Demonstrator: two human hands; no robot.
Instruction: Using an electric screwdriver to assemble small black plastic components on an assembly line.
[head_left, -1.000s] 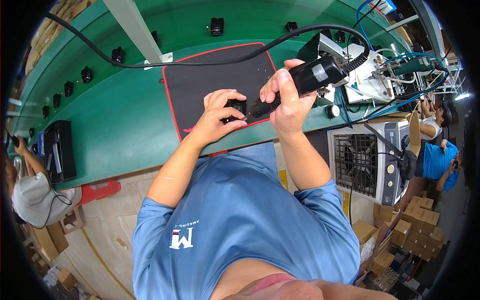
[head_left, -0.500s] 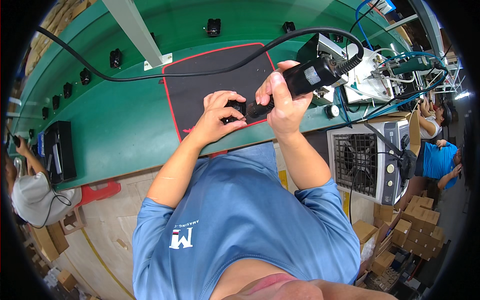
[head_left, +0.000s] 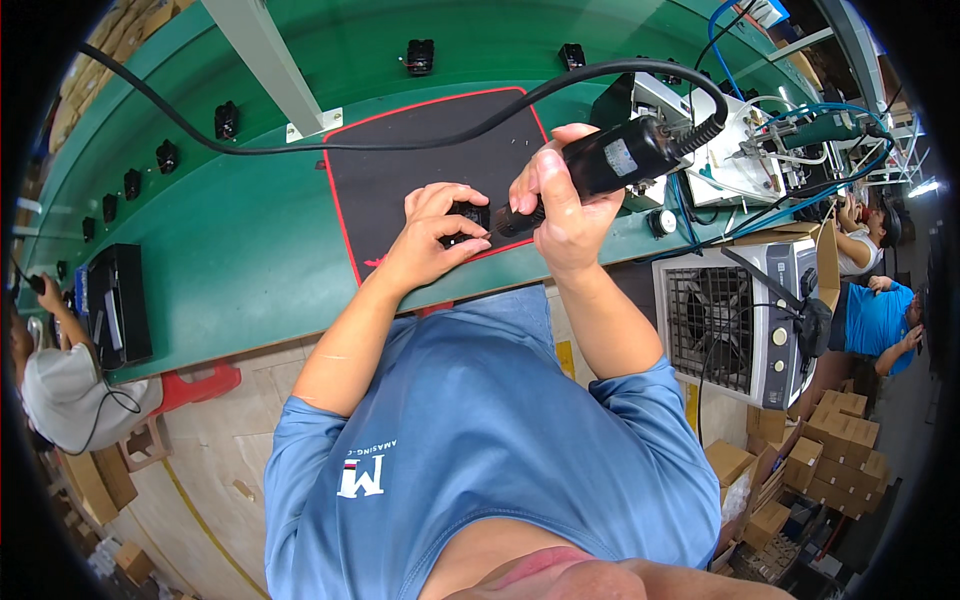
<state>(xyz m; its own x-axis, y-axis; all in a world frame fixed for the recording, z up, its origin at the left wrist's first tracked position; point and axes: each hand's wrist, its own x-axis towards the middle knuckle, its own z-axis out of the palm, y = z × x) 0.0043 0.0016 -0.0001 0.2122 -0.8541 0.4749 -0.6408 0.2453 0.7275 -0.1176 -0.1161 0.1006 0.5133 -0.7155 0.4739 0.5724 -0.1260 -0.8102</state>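
Note:
My right hand grips a black corded electric screwdriver, tilted with its tip pointing left. My left hand is closed around a small black part, fingers on its far side and thumb on its near side. The screwdriver's nose is at the right side of this part; whether the bit touches it is too small to tell. Both lie over a black mat with a red border. Much of the part is hidden under my left fingers.
A thick black cable arches over the mat. Beyond it, a green conveyor carries several black units. A grey post stands at the bench's far edge, a machine with blue hoses on the right, a black bin on the left.
The black units on the conveyor have shifted slightly left. My hands, the part and the screwdriver stay almost in place.

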